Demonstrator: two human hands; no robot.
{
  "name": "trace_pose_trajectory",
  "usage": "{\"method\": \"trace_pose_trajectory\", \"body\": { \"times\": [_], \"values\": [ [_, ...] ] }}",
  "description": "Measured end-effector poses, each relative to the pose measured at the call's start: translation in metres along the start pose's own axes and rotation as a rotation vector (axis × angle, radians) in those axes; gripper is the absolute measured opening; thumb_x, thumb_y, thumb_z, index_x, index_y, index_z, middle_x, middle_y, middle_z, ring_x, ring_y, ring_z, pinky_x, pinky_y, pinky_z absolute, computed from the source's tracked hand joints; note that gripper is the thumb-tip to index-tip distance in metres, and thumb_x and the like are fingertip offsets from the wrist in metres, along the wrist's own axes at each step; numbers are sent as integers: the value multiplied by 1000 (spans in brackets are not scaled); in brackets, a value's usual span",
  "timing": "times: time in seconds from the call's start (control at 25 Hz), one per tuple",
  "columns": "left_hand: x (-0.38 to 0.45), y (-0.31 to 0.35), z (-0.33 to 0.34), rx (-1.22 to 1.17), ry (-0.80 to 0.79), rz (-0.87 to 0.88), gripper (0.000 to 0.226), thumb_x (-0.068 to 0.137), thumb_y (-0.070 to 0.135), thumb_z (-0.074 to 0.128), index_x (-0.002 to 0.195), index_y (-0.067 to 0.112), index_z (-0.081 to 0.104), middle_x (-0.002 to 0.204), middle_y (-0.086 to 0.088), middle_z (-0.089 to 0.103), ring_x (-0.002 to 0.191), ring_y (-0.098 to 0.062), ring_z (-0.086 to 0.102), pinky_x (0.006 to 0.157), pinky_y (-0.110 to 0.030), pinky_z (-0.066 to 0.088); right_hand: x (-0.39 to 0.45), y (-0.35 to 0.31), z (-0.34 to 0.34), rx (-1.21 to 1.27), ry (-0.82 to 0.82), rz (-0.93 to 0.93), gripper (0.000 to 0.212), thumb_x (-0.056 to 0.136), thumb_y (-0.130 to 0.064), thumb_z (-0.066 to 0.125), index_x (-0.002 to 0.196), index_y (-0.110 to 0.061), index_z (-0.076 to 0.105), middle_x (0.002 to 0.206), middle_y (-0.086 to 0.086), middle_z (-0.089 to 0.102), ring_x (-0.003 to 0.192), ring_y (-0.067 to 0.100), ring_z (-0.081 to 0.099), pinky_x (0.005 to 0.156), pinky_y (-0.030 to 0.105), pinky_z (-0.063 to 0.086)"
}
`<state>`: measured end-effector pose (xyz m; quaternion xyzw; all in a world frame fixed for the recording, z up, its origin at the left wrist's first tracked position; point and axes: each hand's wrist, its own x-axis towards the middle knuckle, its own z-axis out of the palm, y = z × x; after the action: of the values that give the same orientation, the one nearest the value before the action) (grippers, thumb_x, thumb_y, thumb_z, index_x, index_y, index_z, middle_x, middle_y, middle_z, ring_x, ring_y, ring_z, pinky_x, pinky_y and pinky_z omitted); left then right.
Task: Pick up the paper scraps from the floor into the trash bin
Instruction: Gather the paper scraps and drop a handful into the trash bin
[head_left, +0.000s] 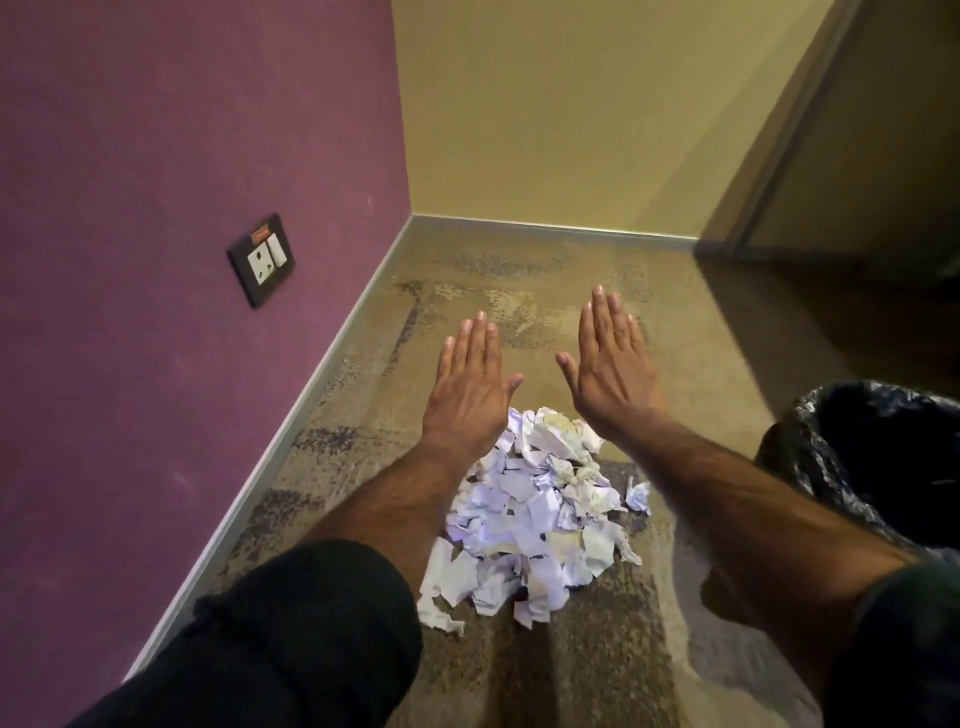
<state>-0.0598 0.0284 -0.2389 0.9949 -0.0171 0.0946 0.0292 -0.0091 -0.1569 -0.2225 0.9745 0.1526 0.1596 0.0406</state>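
Paper scraps (530, 514) lie beneath both flat, empty hands.

Both my arms stretched forward, hands flat and empty.

My left hand (470, 382) and right hand (610, 366) are held palm-down, fingers straight and close together, thumbs angled toward each other with a gap between them. My forearms are bare, dark sleeves pushed up to my elbows.

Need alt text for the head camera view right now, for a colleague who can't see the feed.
Both hands, left hand and right hand, are held flat, open and empty above a pile of torn paper scraps on the mottled floor. A trash bin lined with a black bag stands at the right edge; a purple wall with a socket is on the left.
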Motion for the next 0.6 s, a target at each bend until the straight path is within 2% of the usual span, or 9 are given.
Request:
{"method": "trace_pose_trajectory", "body": {
  "times": [0.16, 0.28, 0.6],
  "values": [
    [18, -7, 11, -21, 0, 70, 75, 105, 52, 5, 157, 2, -14, 165, -17, -22, 155, -30, -16, 127, -47, -3, -5, -1, 0, -13, -63, 73, 76, 102, -53, 4, 156, -2, -9, 164, 17, -19, 153, 29, -17, 126, 45, 4],
    [26, -7, 21, -75, -16, 9, 74, 105, 51, 6, 157, 2, -14, 166, -17, -21, 155, -30, -15, 127, -46, -4, -7, -6, 12, -11, -54, 76, 76, 100, -54, -1, 155, -2, -10, 163, 17, -22, 151, 28, -20, 126, 43, 0],
    [9, 8, 83, -15, -55, 18, 75, 105, 52, 6, 159, 2, -9, 167, -16, -18, 156, -29, -12, 127, -45, -4, -36, 5, 88, 12, -110, 79, 76, 101, -54, -5, 156, -2, -9, 164, 17, -21, 152, 29, -20, 126, 43, -1]
  ]
}}
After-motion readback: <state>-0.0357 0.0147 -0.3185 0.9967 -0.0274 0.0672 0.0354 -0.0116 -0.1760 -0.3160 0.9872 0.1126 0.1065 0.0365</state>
